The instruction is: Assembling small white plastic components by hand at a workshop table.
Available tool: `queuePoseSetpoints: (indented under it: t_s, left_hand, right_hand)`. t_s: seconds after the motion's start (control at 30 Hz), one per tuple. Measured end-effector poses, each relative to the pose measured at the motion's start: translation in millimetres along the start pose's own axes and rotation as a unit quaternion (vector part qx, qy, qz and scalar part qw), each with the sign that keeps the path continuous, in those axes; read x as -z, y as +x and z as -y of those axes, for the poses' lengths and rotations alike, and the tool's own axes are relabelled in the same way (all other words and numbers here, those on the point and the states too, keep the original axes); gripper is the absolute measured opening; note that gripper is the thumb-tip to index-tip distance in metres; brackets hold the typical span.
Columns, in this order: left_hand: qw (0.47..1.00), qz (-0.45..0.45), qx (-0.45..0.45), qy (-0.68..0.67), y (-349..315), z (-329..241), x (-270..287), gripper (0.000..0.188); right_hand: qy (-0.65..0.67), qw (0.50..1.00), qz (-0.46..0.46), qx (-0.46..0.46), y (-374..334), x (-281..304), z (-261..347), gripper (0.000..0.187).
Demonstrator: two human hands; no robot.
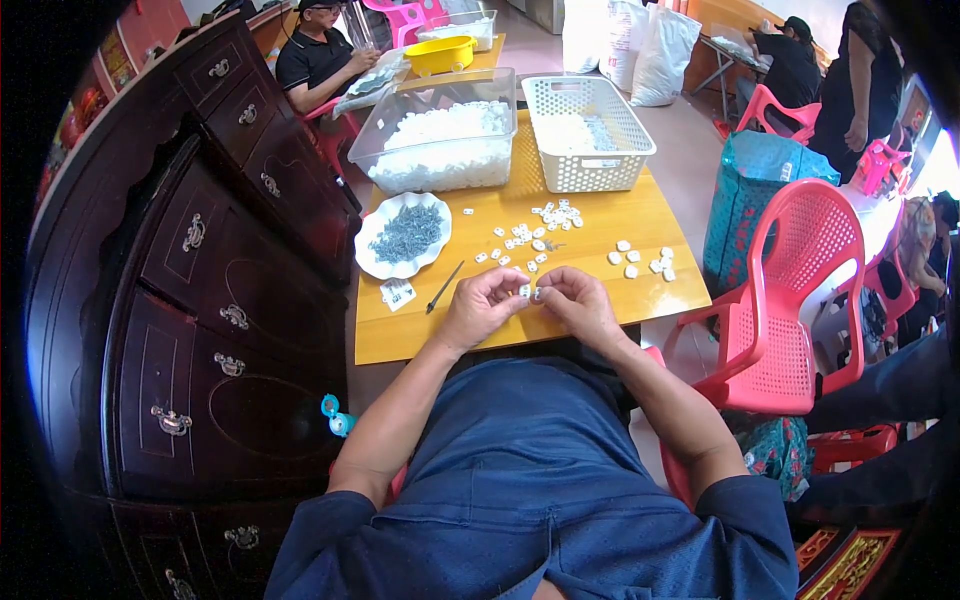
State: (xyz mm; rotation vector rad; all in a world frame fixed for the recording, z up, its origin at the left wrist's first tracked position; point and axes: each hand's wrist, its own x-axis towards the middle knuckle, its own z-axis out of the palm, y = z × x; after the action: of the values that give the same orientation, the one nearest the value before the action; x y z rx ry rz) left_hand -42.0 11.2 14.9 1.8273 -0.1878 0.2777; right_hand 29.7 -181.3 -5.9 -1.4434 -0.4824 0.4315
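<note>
My left hand (480, 308) pinches a small white plastic piece (525, 291) between thumb and fingertips, just above the table's near edge. Close beside it, my right hand (584, 306) grips another small white piece (539, 295); whether the two pieces touch is too small to tell. Beyond my fingers lie several loose white pieces with dark holes (519, 238). Several rounded white pieces (656, 266) sit in a group to the right. Left of my left hand rests a thin dark pointed tool (445, 287). A white scalloped dish (374, 262) holds small grey parts (408, 234).
On the yellow wooden table (400, 340) stand a clear bin (430, 178) of white pieces and a perforated white basket (592, 180). A dark cabinet (250, 350) borders the left. A pink plastic chair (785, 345) stands at the right. Other people sit and stand farther back.
</note>
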Motion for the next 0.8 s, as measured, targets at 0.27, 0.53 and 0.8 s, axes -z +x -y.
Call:
queuePoseSetpoints:
  t_s: [0.27, 0.53, 0.8]
  left_hand:
    - [1.000, 0.001, 0.005, -0.010, -0.1, 5.6, -1.5, 0.021]
    - [0.999, 0.000, -0.020, 0.036, 0.3, -6.7, -3.6, 0.021]
    - [0.993, 0.016, -0.076, 0.092, 0.5, -8.1, -5.4, 0.023]
  right_hand:
    - [0.004, 1.000, 0.018, -0.018, -2.3, 0.7, 6.9, 0.017]
    - [0.010, 0.999, 0.039, -0.024, -3.9, -0.6, 11.8, 0.015]
    - [0.001, 0.997, 0.058, -0.057, -2.6, 4.2, 10.0, 0.017]
